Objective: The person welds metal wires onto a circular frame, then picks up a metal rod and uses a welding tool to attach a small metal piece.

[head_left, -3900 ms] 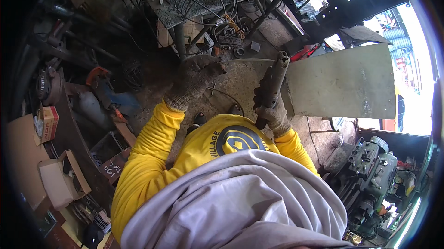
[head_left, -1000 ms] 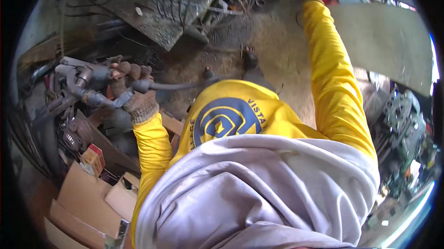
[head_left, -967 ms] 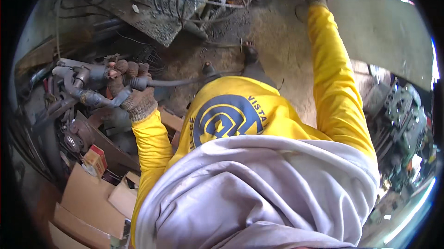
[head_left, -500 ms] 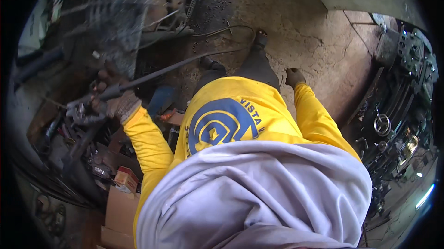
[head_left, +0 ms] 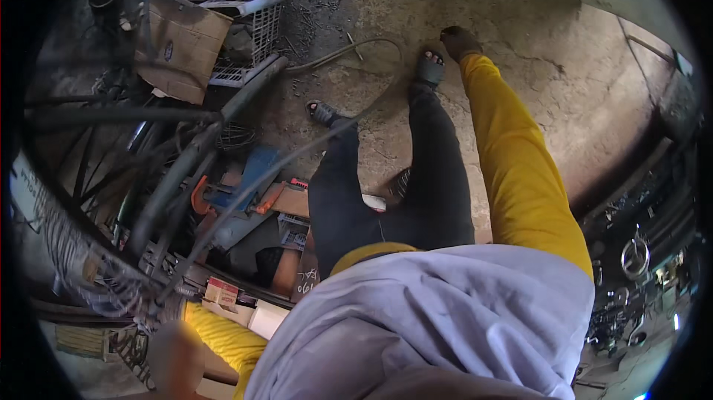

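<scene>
My right hand [head_left: 460,42], in a dark glove, hangs at the end of a straight yellow sleeve beside my right sandalled foot [head_left: 431,69], with nothing seen in it. My left hand [head_left: 174,355] is a blur at the lower left edge, low among the scrap metal. A long thin rod [head_left: 282,162] runs from near that hand up across the floor and curves past my feet. Whether the left hand grips it is hidden by blur. A thick dark pipe [head_left: 200,155] lies beside the rod.
A pile of pipes, wire mesh and metal parts fills the left side, with a torn cardboard piece [head_left: 182,47], a plastic crate [head_left: 249,36] and small boxes [head_left: 223,292]. Bare dirt and concrete floor [head_left: 564,88] spreads to the right. Engine parts [head_left: 639,259] crowd the right edge.
The view has swung down and left. My right arm has dropped from reaching up to hanging straight by my foot. My left hand has sunk toward the lower left edge.
</scene>
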The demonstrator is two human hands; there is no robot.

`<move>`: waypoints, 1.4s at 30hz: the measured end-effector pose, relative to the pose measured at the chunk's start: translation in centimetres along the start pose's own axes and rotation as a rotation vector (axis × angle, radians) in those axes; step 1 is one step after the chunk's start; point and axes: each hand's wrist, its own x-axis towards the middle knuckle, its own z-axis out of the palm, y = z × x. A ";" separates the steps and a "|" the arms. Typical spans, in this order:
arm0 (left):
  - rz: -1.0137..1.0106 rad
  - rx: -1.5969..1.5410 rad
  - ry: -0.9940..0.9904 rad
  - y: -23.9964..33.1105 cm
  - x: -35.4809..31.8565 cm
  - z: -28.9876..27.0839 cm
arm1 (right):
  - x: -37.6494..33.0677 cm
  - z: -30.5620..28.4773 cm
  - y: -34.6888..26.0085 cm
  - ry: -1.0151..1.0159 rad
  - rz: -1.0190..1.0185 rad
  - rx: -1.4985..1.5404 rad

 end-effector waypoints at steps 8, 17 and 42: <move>0.065 0.237 0.074 -3.1 0.0 2.4 | 18.6 7.4 3.2 0.144 0.069 0.217; 0.082 0.361 0.181 -5.3 -1.0 2.2 | 25.0 6.9 2.8 0.222 0.139 -0.271; 0.122 -0.348 0.263 2.5 -2.9 -1.1 | -12.5 7.2 13.9 -0.210 -0.372 -0.815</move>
